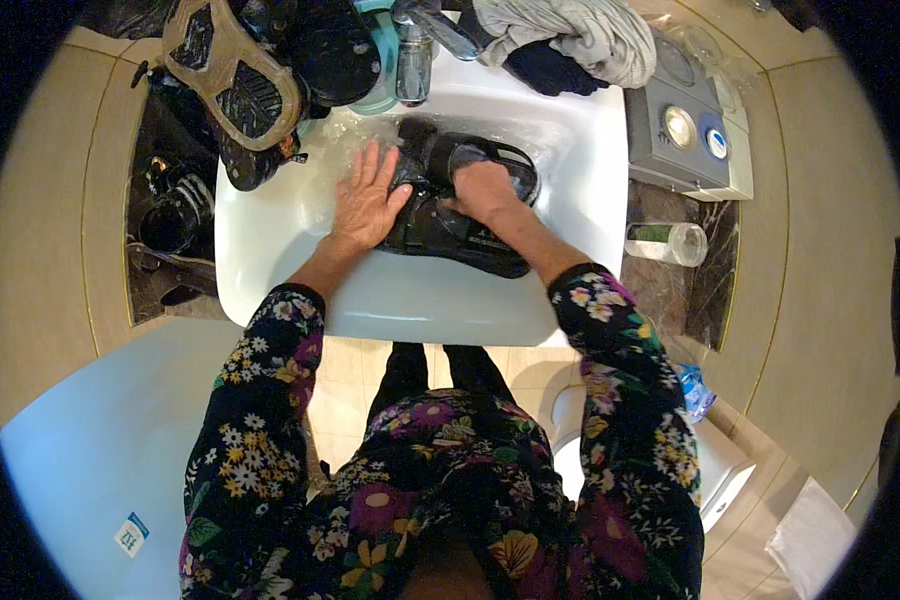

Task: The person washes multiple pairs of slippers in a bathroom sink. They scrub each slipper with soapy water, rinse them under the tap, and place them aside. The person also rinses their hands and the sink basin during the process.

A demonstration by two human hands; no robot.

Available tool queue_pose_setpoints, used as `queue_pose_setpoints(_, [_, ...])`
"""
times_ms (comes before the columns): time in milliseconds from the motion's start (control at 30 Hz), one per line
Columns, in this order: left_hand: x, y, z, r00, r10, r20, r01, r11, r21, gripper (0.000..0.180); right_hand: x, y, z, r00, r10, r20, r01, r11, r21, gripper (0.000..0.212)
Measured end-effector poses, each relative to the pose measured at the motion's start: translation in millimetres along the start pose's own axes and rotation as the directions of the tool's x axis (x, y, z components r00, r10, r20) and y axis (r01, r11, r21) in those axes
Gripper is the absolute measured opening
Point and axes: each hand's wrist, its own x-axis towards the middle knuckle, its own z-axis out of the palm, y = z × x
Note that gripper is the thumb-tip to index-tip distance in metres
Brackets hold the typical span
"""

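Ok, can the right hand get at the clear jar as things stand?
Probably yes: the jar is on the counter just past the right rim of the sink, with nothing visibly blocking. But the right hand is at the black shoe, so it would need to leave that first.

the head view comes from the left of two wide fisheye cameras worn on the head, and it looks steeply down and slightly forward. the floral top (440, 470) fills its lower middle and the sink (440, 310) its upper middle, near enough that the left hand (368, 200) and right hand (486, 190) show clearly. floor tiles (345, 390) lie farther off, and the beige panels (832, 210) at both sides curve along the rim.
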Motion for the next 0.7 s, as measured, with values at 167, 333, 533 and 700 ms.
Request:
queue_pose_setpoints(167, [3.4,9.3,1.1,0.962,-0.170,0.213,0.165,0.985,0.042,0.072,20.2,-11.4,-5.4,0.982,0.189,-0.025,-0.189,0.982,0.025,0.026])
queue_pose_setpoints(333, [7.1,0.0,-1.2,1.000,-0.001,0.024,0.000,0.998,0.066,0.065,-2.8,-21.9,5.8,0.997,0.014,-0.080,-0.011,0.999,0.038,0.020])
queue_pose_setpoints(533, [0.4,-15.2,-18.8,0.872,-0.103,0.478,0.212,0.960,-0.181,0.063,-54.1,39.3,-2.6,0.913,-0.329,-0.240,0.303,0.943,-0.140,0.030])
queue_pose_setpoints(700, [-34.9,-7.4,-30.7,0.938,-0.058,0.341,0.155,0.952,-0.264,0.073,-32.8,27.8,-9.0,0.968,-0.229,-0.100,0.234,0.972,0.036,0.034])
